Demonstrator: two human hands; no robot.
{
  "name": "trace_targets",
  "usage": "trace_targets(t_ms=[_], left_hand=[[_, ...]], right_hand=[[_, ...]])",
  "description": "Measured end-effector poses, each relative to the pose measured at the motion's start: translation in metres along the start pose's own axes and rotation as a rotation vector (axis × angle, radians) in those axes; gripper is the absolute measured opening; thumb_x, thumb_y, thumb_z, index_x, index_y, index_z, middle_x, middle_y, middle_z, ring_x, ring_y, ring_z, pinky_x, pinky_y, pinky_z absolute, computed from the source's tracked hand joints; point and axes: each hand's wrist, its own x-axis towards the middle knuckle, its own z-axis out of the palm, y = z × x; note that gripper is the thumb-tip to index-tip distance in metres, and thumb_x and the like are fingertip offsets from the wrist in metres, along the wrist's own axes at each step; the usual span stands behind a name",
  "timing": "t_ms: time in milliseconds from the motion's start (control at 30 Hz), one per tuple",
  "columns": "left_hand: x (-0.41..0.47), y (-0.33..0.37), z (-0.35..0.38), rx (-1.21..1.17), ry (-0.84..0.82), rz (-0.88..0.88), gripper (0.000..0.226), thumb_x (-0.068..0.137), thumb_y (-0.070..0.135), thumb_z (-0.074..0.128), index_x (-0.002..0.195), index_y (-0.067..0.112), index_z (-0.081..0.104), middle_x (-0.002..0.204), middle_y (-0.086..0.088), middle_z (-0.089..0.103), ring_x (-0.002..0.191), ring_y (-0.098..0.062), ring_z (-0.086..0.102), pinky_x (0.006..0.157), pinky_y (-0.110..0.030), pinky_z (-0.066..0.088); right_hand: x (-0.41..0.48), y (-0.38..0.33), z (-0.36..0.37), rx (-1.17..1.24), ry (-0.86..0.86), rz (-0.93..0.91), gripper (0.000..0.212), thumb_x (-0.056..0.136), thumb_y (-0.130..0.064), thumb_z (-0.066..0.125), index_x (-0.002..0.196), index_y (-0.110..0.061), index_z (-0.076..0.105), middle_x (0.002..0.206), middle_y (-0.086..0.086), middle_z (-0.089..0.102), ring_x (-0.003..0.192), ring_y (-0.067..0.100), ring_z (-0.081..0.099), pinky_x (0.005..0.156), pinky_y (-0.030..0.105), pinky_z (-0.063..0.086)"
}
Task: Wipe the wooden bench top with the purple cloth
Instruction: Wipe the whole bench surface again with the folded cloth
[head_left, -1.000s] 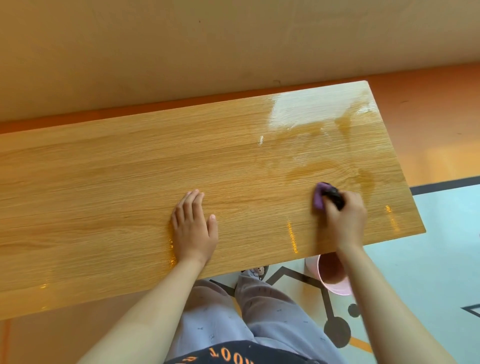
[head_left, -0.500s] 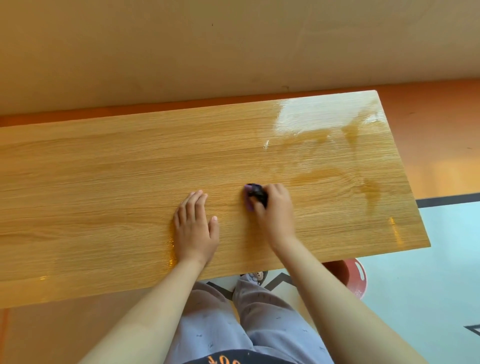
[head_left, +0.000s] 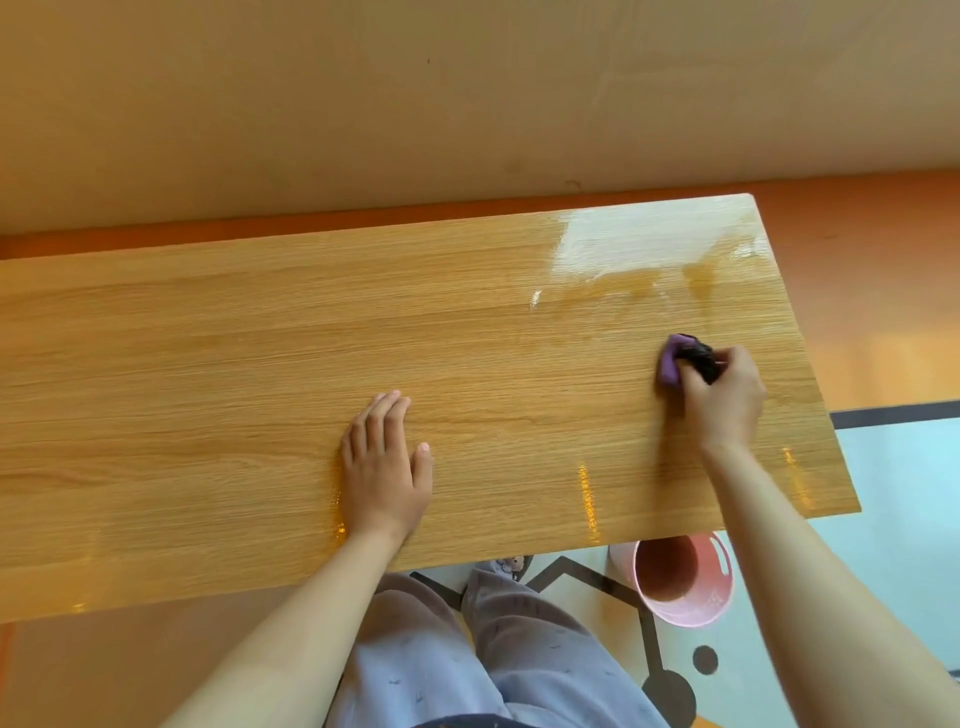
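My right hand (head_left: 727, 400), fingers curled, grips the purple cloth (head_left: 674, 360) at frame right; my left hand (head_left: 384, 467) lies flat, fingers straight, on the wooden bench top (head_left: 208, 374) at centre.

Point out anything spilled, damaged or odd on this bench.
Wet patches stand out at the far right end of the bench top: a glossy sheen and darker amber smears, beyond the purple cloth that the right hand grips. No damage shows.
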Motion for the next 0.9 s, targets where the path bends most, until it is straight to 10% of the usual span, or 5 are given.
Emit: trace_targets(t_ms=[533, 900], left_hand=[[0.001, -0.001, -0.001, 0.012, -0.007, -0.018, 0.056, 0.085, 0.034, 0.041, 0.136, 0.012, 0.045, 0.144, -0.004, 0.044, 0.137, -0.023, 0.034, 0.112, -0.040, 0.023], [0.001, 0.000, -0.001, -0.012, -0.014, -0.025, 0.056, 0.086, 0.034, 0.040, 0.137, 0.012, 0.044, 0.144, -0.004, 0.044, 0.137, -0.023, 0.034, 0.113, -0.041, 0.024]], right_hand=[[-0.078, -0.122, 0.096, 0.140, -0.416, -0.431, 0.013, 0.078, -0.008, 0.062, 0.086, -0.010, 0.052, 0.088, -0.004, 0.048, 0.086, 0.016, 0.045, 0.072, 0.024, 0.031], [0.042, -0.032, 0.029, -0.040, -0.012, -0.134, 0.024, 0.084, -0.015, 0.062, 0.100, 0.002, 0.055, 0.103, 0.024, 0.058, 0.098, 0.037, 0.053, 0.084, 0.038, 0.038]])
